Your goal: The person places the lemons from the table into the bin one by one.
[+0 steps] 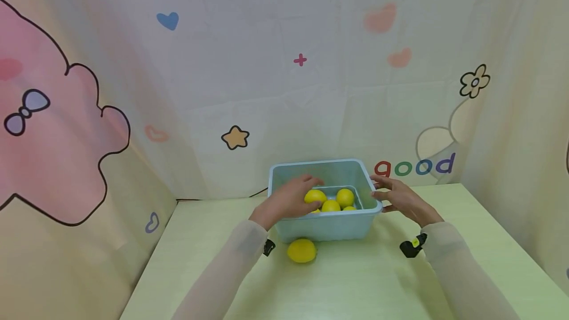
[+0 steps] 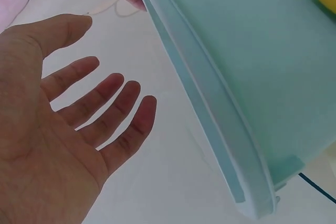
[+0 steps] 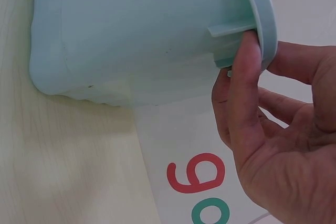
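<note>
A light blue plastic bin [image 1: 322,226] stands on the table with several yellow lemons [image 1: 345,198] inside; others are partly hidden by its front rim and my left hand. My left hand [image 1: 293,197] hovers over the bin's left side, and in the left wrist view its fingers are spread with nothing in them, apart from the rim. At the right end, my right hand [image 1: 402,199] grips the bin's rim [image 3: 269,24], fingers on both sides of it in the right wrist view. One more lemon [image 1: 302,251] lies on the table before the bin's front wall.
The pale table [image 1: 355,280] ends at a hanging cloth [image 1: 275,88] printed with hearts, stars and the word "good". More cloth hangs at both sides. A thin dark cord [image 2: 317,188] shows behind the bin.
</note>
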### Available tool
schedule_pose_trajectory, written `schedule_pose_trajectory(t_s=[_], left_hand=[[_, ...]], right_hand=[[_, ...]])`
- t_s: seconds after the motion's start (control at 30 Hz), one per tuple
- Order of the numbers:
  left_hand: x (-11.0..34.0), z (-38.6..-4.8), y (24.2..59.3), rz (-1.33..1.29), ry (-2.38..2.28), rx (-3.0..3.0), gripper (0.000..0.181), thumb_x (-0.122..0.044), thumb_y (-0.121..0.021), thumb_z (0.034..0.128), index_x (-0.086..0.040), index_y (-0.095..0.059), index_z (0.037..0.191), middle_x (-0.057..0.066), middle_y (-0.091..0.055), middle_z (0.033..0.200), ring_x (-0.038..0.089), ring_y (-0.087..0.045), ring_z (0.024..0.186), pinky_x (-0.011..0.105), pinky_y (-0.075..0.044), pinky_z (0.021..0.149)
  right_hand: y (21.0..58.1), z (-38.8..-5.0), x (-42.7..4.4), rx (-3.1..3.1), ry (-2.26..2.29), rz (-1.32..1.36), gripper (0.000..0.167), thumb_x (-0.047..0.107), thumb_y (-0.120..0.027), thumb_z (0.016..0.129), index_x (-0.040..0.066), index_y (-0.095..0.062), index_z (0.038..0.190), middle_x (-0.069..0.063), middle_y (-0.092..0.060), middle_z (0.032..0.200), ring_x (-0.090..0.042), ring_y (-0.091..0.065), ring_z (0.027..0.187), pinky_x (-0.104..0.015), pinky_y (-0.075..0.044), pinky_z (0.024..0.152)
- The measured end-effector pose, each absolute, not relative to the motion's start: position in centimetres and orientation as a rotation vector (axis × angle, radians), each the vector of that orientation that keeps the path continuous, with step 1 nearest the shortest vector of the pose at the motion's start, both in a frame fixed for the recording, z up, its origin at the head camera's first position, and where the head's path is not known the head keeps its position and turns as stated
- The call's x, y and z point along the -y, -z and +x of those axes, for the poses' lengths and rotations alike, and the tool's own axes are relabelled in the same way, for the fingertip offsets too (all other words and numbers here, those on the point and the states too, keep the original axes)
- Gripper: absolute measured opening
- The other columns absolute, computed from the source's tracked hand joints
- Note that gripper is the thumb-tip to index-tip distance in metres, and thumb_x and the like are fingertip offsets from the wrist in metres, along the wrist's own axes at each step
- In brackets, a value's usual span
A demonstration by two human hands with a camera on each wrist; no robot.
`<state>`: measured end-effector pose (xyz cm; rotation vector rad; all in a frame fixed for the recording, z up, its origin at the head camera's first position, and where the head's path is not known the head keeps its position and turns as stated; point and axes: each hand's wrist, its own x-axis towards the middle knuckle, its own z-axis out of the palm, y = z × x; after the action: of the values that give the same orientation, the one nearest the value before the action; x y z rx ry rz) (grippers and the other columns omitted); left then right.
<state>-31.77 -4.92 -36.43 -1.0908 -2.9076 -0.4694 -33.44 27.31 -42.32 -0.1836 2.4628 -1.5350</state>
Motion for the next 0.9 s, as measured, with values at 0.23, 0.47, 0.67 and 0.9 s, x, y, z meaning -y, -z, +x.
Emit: schedule_pose_trajectory(t_s=[0.23, 0.47, 0.67, 0.9], left_hand=[[5.5, -30.3, 36.5, -1.131, 0.496, 2.861, 0.049, -0.037, -0.061, 0.0958, -0.020, -0.051, 0.140, 0.000, -0.051, 0.142, 0.018, -0.052, 0.125, 0.035, -0.048, 0.108], [6.3, -28.8, 36.6, -1.131, 0.489, 2.844, 0.048, -0.039, -0.059, 0.0963, -0.025, -0.050, 0.141, -0.003, -0.051, 0.140, 0.016, -0.055, 0.122, 0.033, -0.050, 0.104], [6.9, -27.6, 36.6, -1.165, 0.481, 2.819, 0.049, -0.038, -0.059, 0.0963, -0.025, -0.049, 0.142, -0.004, -0.051, 0.140, 0.016, -0.055, 0.121, 0.034, -0.051, 0.103], [7.4, -26.5, 37.3, -1.194, 0.453, 2.818, 0.046, -0.038, -0.060, 0.0962, -0.023, -0.052, 0.139, -0.005, -0.053, 0.139, 0.015, -0.056, 0.120, 0.033, -0.050, 0.104]], right_hand=[[42.3, -33.6, -27.5, -2.456, 1.529, -0.213, 0.069, 0.019, -0.057, 0.098, 0.013, -0.022, 0.157, -0.027, -0.034, 0.150, -0.040, -0.055, 0.119, -0.050, -0.057, 0.092], [42.4, -33.7, -27.6, -2.458, 1.525, -0.210, 0.069, 0.020, -0.057, 0.098, 0.013, -0.022, 0.157, -0.027, -0.035, 0.149, -0.037, -0.057, 0.115, -0.047, -0.058, 0.091], [42.5, -33.6, -27.6, -2.452, 1.534, -0.209, 0.070, 0.019, -0.057, 0.098, 0.014, -0.021, 0.158, -0.027, -0.035, 0.149, -0.041, -0.055, 0.119, -0.048, -0.057, 0.092], [42.4, -33.5, -27.5, -2.455, 1.527, -0.211, 0.071, 0.022, -0.058, 0.098, 0.014, -0.021, 0.158, -0.027, -0.035, 0.149, -0.039, -0.056, 0.118, -0.049, -0.057, 0.092]])
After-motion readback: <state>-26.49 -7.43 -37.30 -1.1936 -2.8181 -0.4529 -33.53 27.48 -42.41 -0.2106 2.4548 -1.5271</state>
